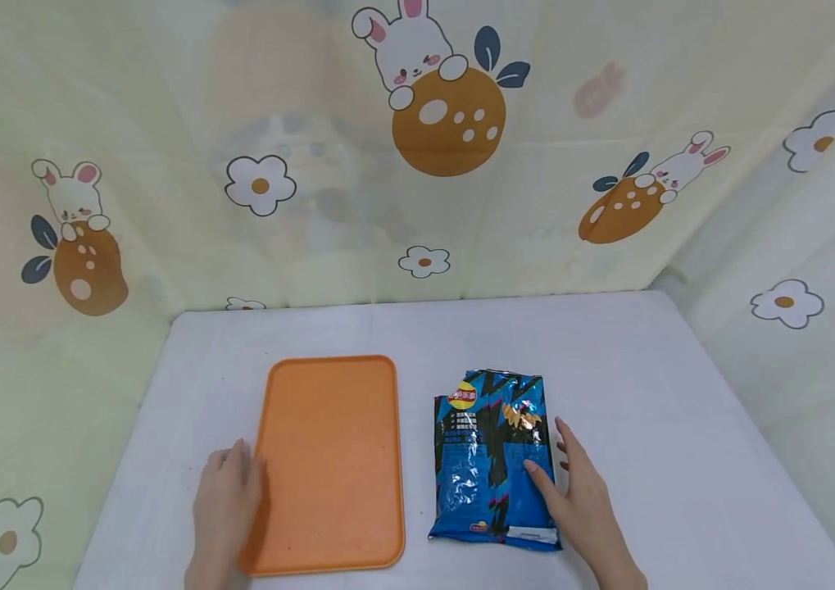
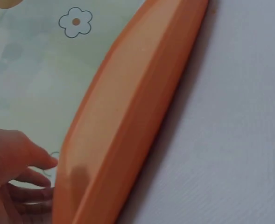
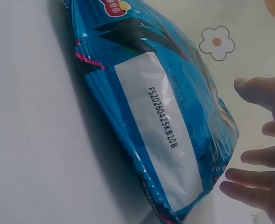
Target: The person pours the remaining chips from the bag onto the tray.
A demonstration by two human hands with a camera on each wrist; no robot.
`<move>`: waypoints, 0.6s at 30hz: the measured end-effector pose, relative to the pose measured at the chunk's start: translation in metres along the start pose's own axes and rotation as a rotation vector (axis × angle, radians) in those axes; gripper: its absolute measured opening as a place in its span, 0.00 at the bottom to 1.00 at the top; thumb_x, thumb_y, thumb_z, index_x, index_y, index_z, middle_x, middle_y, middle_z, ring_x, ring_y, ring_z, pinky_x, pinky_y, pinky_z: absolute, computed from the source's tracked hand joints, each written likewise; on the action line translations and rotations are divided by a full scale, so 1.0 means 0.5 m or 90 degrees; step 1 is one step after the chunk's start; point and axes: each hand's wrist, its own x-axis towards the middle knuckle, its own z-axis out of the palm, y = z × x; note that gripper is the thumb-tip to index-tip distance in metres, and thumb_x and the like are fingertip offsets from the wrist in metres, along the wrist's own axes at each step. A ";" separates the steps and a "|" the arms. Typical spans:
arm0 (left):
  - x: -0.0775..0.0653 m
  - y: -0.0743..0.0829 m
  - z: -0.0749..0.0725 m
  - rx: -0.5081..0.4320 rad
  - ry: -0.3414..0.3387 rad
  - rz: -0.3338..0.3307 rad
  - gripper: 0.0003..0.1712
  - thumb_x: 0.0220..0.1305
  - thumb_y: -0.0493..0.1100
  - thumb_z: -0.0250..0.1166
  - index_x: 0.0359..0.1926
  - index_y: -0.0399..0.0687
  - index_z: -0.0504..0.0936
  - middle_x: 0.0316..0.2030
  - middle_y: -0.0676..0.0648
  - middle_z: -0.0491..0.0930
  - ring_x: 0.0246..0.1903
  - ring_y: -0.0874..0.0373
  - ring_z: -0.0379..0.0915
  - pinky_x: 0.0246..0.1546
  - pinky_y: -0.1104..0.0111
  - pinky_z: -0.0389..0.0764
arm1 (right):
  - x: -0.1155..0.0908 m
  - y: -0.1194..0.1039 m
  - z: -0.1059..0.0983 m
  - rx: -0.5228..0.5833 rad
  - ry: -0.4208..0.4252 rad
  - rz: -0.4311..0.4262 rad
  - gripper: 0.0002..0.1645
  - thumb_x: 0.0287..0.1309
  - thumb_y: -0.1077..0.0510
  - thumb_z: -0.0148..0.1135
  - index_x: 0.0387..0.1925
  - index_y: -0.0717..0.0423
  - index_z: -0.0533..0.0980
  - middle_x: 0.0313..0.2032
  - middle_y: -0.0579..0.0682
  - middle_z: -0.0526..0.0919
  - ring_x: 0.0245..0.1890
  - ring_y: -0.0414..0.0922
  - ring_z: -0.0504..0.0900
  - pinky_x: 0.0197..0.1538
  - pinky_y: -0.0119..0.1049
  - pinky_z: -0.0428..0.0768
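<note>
An orange rectangular tray lies flat on the white table, left of the middle. My left hand is at its left edge, fingers relaxed and holding nothing; in the left wrist view the fingertips come right up to the tray's end. To the right lies a blue and black bag of chips, back side up, with a white printed strip seen in the right wrist view on the bag. Beside its right edge my right hand has its fingers spread, thumb over the bag in the head view.
The white table ends at the back against a pale curtain printed with rabbits and flowers. More of this cloth hangs at the left and right sides. A gap of bare tabletop separates the tray and the bag.
</note>
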 end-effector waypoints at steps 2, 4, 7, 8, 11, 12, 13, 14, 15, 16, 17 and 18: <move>0.004 -0.004 0.013 -0.004 0.003 -0.017 0.24 0.68 0.43 0.58 0.58 0.29 0.74 0.46 0.32 0.76 0.45 0.41 0.77 0.41 0.50 0.80 | 0.001 0.000 -0.001 -0.002 0.001 -0.002 0.49 0.63 0.44 0.61 0.76 0.50 0.46 0.69 0.66 0.63 0.58 0.66 0.75 0.52 0.61 0.77; 0.007 -0.003 0.021 -0.006 0.003 -0.036 0.22 0.68 0.41 0.58 0.57 0.30 0.76 0.43 0.34 0.77 0.41 0.43 0.78 0.37 0.52 0.81 | 0.001 0.000 -0.001 -0.002 0.002 -0.003 0.49 0.63 0.44 0.61 0.76 0.50 0.47 0.68 0.66 0.63 0.58 0.66 0.75 0.52 0.61 0.77; 0.010 0.003 0.027 -0.004 -0.003 -0.050 0.20 0.68 0.38 0.57 0.56 0.30 0.77 0.41 0.36 0.78 0.37 0.46 0.79 0.33 0.55 0.81 | 0.000 0.001 0.000 0.000 0.002 -0.006 0.49 0.63 0.45 0.62 0.76 0.51 0.48 0.69 0.66 0.63 0.58 0.66 0.75 0.52 0.61 0.77; 0.011 0.005 0.028 -0.006 -0.002 -0.050 0.19 0.68 0.38 0.56 0.55 0.30 0.77 0.40 0.36 0.78 0.36 0.46 0.79 0.32 0.56 0.81 | 0.000 0.002 0.000 0.001 0.003 -0.007 0.49 0.63 0.45 0.62 0.76 0.51 0.48 0.69 0.66 0.63 0.58 0.66 0.75 0.52 0.61 0.77; 0.012 0.008 0.028 -0.010 0.007 -0.040 0.18 0.67 0.36 0.56 0.54 0.29 0.78 0.38 0.36 0.78 0.33 0.47 0.79 0.30 0.57 0.80 | 0.000 0.002 0.001 0.007 0.003 -0.012 0.49 0.62 0.45 0.62 0.76 0.52 0.48 0.69 0.65 0.63 0.57 0.66 0.76 0.52 0.61 0.77; 0.012 0.009 0.028 -0.011 0.012 -0.035 0.18 0.67 0.36 0.56 0.54 0.29 0.78 0.38 0.35 0.79 0.33 0.46 0.79 0.29 0.57 0.80 | 0.000 0.002 0.001 0.010 0.002 -0.013 0.49 0.63 0.45 0.62 0.76 0.52 0.48 0.70 0.65 0.62 0.57 0.66 0.76 0.52 0.60 0.78; 0.012 0.009 0.027 -0.014 0.016 -0.031 0.18 0.66 0.36 0.57 0.53 0.29 0.78 0.38 0.35 0.79 0.33 0.46 0.79 0.29 0.56 0.80 | 0.000 0.002 0.002 0.012 0.000 -0.015 0.49 0.63 0.45 0.62 0.76 0.52 0.48 0.70 0.65 0.62 0.58 0.66 0.76 0.52 0.59 0.78; 0.012 0.010 0.027 -0.015 0.018 -0.029 0.18 0.66 0.36 0.57 0.53 0.30 0.79 0.38 0.35 0.79 0.33 0.45 0.80 0.30 0.55 0.80 | 0.000 0.003 0.003 0.015 -0.001 -0.017 0.49 0.63 0.45 0.62 0.76 0.52 0.48 0.70 0.64 0.62 0.58 0.65 0.75 0.52 0.59 0.79; 0.012 0.010 0.026 -0.016 0.018 -0.028 0.18 0.66 0.36 0.57 0.53 0.30 0.79 0.38 0.34 0.79 0.34 0.44 0.80 0.30 0.55 0.80 | 0.000 0.003 0.004 0.017 -0.002 -0.019 0.49 0.63 0.45 0.62 0.75 0.52 0.48 0.70 0.64 0.62 0.58 0.65 0.75 0.51 0.58 0.79; 0.011 0.010 0.025 -0.017 0.017 -0.028 0.18 0.66 0.36 0.57 0.53 0.30 0.79 0.39 0.34 0.79 0.34 0.43 0.80 0.31 0.54 0.81 | 0.000 0.003 0.005 0.019 -0.004 -0.021 0.49 0.63 0.45 0.62 0.75 0.52 0.48 0.70 0.64 0.61 0.58 0.65 0.75 0.51 0.57 0.79; 0.011 0.010 0.024 -0.018 0.016 -0.029 0.18 0.66 0.36 0.57 0.53 0.30 0.79 0.39 0.34 0.79 0.35 0.43 0.80 0.32 0.53 0.81 | 0.000 0.004 0.005 0.020 -0.004 -0.022 0.49 0.63 0.45 0.62 0.75 0.53 0.48 0.70 0.64 0.61 0.58 0.65 0.75 0.51 0.57 0.80; 0.011 0.010 0.023 -0.020 0.015 -0.029 0.18 0.65 0.35 0.57 0.53 0.30 0.79 0.39 0.34 0.79 0.36 0.42 0.80 0.33 0.52 0.81 | 0.001 0.004 0.006 0.021 -0.005 -0.023 0.49 0.63 0.45 0.62 0.75 0.53 0.48 0.70 0.64 0.61 0.59 0.65 0.75 0.51 0.56 0.80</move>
